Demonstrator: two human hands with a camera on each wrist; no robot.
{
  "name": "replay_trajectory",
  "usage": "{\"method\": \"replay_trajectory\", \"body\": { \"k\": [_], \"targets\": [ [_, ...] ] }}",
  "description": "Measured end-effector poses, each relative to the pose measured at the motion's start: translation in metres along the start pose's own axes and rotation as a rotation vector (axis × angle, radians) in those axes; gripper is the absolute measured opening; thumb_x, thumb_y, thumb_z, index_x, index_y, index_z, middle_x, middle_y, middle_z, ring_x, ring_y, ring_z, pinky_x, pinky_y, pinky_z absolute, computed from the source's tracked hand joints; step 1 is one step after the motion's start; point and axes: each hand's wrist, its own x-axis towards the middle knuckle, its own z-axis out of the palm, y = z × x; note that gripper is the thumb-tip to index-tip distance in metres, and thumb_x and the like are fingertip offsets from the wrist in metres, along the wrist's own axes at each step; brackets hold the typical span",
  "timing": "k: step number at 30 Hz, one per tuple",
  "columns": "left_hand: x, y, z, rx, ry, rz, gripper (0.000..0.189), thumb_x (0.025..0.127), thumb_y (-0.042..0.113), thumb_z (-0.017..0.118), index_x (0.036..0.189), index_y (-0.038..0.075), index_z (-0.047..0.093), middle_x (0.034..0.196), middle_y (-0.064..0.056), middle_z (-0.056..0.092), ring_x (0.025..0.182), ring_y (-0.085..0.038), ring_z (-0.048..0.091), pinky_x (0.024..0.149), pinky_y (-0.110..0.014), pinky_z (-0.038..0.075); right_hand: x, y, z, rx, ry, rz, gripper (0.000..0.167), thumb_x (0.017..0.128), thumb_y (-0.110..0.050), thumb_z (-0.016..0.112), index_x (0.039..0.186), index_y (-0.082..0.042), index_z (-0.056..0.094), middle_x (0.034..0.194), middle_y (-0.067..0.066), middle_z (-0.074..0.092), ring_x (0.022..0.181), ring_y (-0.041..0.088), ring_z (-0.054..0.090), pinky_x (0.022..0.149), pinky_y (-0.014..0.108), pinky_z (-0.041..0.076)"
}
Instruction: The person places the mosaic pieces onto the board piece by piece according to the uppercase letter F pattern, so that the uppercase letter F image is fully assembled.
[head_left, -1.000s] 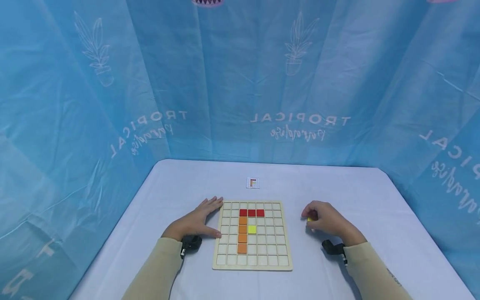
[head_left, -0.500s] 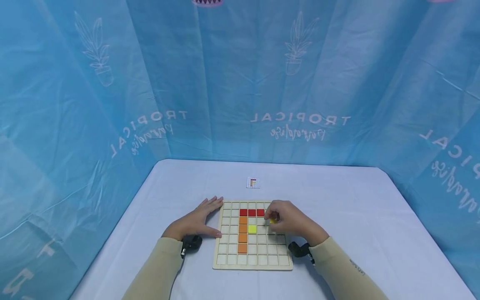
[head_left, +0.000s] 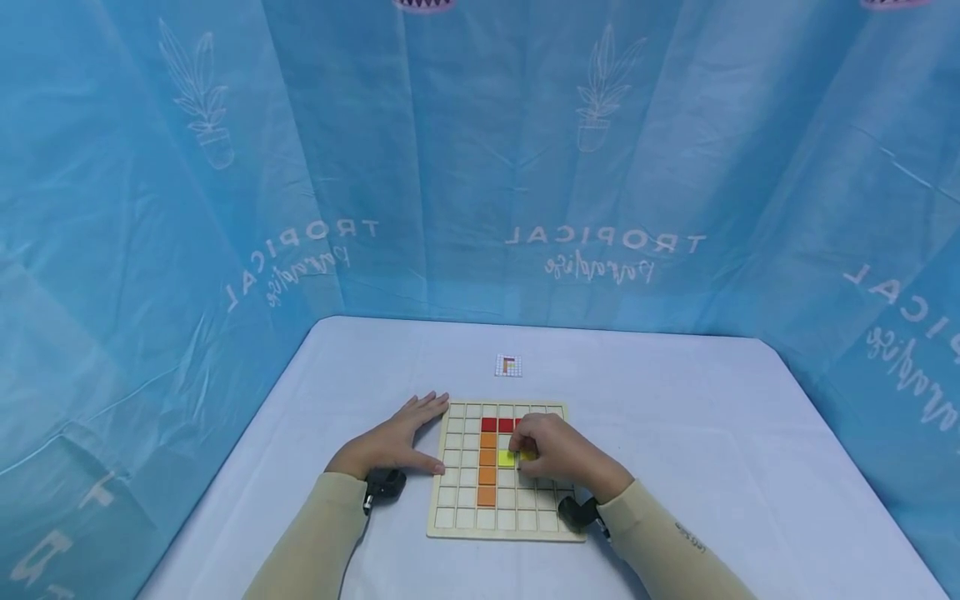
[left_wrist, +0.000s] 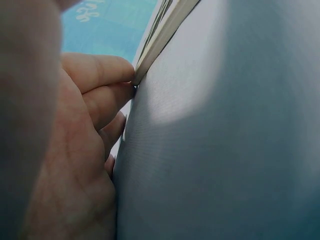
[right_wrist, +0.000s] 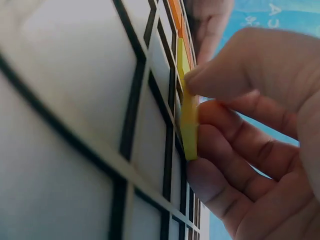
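Note:
A wooden grid board (head_left: 465, 523) lies on the table. It bears a row of red tiles (head_left: 497, 425), a column of orange tiles (head_left: 487, 476) and one yellow tile (head_left: 506, 459). My right hand (head_left: 558, 454) pinches a second yellow tile (right_wrist: 189, 129) between thumb and fingers, just right of the placed yellow one. In the right wrist view this tile stands on edge against the grid. With fingers spread, my left hand (head_left: 393, 437) rests at the board's left edge; its fingertips (left_wrist: 127, 70) touch the board's side in the left wrist view.
A small printed card (head_left: 508, 366) with a coloured grid pattern lies behind the board. White cloth (head_left: 360, 358) covers the table, and a blue curtain (head_left: 480, 150) hangs around its back and sides.
From the table right of the board, my right hand has moved left over the grid with the yellow tile, stopping beside the placed yellow one. The left hand stays put.

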Motion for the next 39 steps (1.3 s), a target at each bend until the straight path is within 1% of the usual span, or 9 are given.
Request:
{"method": "replay_trajectory", "body": {
  "k": [6,12,16,20,24,31,35,39],
  "targets": [
    [-0.001,-0.001,-0.002,-0.011,0.002,0.004,0.126,0.068,0.069,0.091,0.167,0.018,0.033,0.173,-0.001,0.022,0.159,-0.035,0.003,0.122,-0.064,0.012,0.0,0.002,0.002,0.007,0.024,-0.002,0.018,0.087,-0.005,0.086,0.098,-0.018,0.078,0.093,-0.011,0.068,0.082,0.012,0.06,0.074,0.025,0.055],
    [-0.001,-0.005,-0.002,-0.005,0.005,0.0,0.126,0.068,0.07,0.09,0.168,0.019,0.033,0.173,-0.001,0.021,0.159,-0.035,0.002,0.122,-0.063,0.012,0.0,0.004,0.001,0.028,0.02,-0.014,0.019,0.088,-0.004,0.087,0.1,-0.018,0.078,0.097,-0.013,0.07,0.086,0.008,0.063,0.082,0.025,0.057],
    [0.0,-0.004,-0.001,-0.006,-0.002,0.005,0.126,0.068,0.07,0.09,0.168,0.018,0.032,0.174,-0.001,0.021,0.159,-0.035,0.002,0.122,-0.064,0.012,-0.004,0.006,-0.002,0.037,0.018,-0.012,0.02,0.088,-0.004,0.086,0.1,-0.018,0.078,0.098,-0.013,0.07,0.088,0.007,0.064,0.085,0.026,0.057],
    [0.001,-0.002,-0.001,-0.003,-0.002,0.004,0.126,0.068,0.07,0.09,0.168,0.019,0.033,0.173,0.0,0.022,0.159,-0.035,0.002,0.122,-0.064,0.012,-0.009,0.008,-0.005,0.053,0.041,0.008,0.022,0.086,-0.002,0.087,0.1,-0.017,0.077,0.098,-0.011,0.07,0.089,0.008,0.065,0.083,0.027,0.058],
    [0.001,0.0,-0.002,-0.004,0.002,0.006,0.126,0.068,0.069,0.09,0.168,0.018,0.033,0.173,-0.001,0.022,0.159,-0.036,0.002,0.122,-0.064,0.012,-0.011,0.01,-0.005,0.046,0.069,0.033,0.023,0.085,-0.003,0.089,0.098,-0.018,0.077,0.095,-0.012,0.069,0.086,0.01,0.065,0.078,0.027,0.058],
    [0.001,0.0,-0.003,-0.009,0.005,0.003,0.126,0.068,0.068,0.091,0.168,0.018,0.033,0.173,-0.002,0.022,0.159,-0.037,0.002,0.122,-0.065,0.013,-0.011,0.009,-0.002,0.026,0.08,0.021,0.02,0.085,-0.006,0.09,0.094,-0.021,0.078,0.094,-0.014,0.07,0.086,0.006,0.065,0.08,0.027,0.058],
    [0.002,-0.001,-0.001,-0.008,0.002,0.005,0.126,0.068,0.069,0.09,0.168,0.018,0.032,0.173,-0.002,0.022,0.159,-0.037,0.002,0.122,-0.065,0.012,-0.016,0.011,-0.003,0.019,0.096,0.043,0.023,0.084,-0.007,0.091,0.098,-0.02,0.079,0.096,-0.014,0.071,0.087,0.006,0.065,0.081,0.028,0.058],
    [0.002,-0.002,-0.001,0.0,0.0,0.0,0.127,0.067,0.071,0.089,0.168,0.019,0.032,0.174,0.0,0.021,0.159,-0.036,0.002,0.122,-0.065,0.012,-0.022,0.013,-0.008,0.045,0.116,0.066,0.023,0.085,-0.012,0.091,0.105,-0.017,0.079,0.101,-0.011,0.072,0.091,0.008,0.067,0.085,0.032,0.059]
  ]
}}
